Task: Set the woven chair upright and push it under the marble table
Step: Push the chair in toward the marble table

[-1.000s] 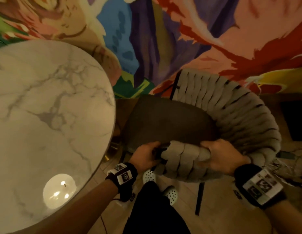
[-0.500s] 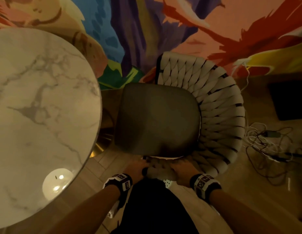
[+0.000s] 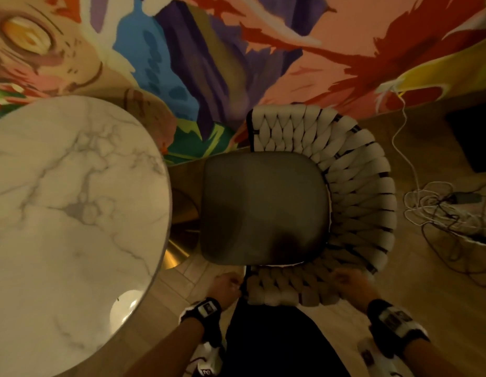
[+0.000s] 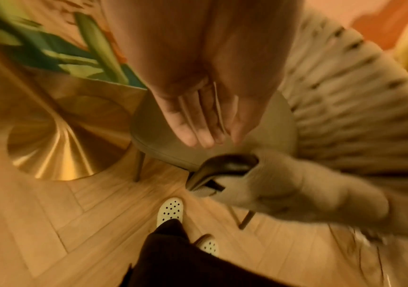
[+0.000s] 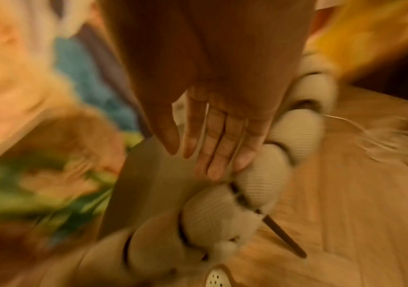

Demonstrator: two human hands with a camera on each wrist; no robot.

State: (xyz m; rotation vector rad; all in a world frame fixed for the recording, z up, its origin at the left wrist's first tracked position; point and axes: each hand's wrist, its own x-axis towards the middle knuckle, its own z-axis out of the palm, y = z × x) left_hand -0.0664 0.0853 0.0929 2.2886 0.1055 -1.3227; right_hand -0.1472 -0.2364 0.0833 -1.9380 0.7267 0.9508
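Note:
The woven chair point(image 3: 356, 191) stands upright on its legs, its grey seat point(image 3: 263, 208) facing the round marble table point(image 3: 73, 213) on the left, with a gap between them. Its pale rope backrest curves round the far, right and near sides. My left hand point(image 3: 226, 285) hovers at the near armrest end; in the left wrist view its fingers point(image 4: 203, 124) are straight, just above the dark frame tip point(image 4: 230, 165). My right hand point(image 3: 347, 280) is at the near woven rim; its straight fingers point(image 5: 215, 147) lie against the rope point(image 5: 259, 174).
The table's gold cone base point(image 3: 182, 213) sits on the wood floor just left of the seat. A painted wall point(image 3: 290, 63) is close behind the chair. Tangled cables point(image 3: 440, 210) lie on the floor to the right. My white clogs point(image 4: 169, 210) are beside the chair legs.
A second ago both hands gripped the near woven rim with the chair tipped. The chair now stands level, and both hands have loosened and straightened.

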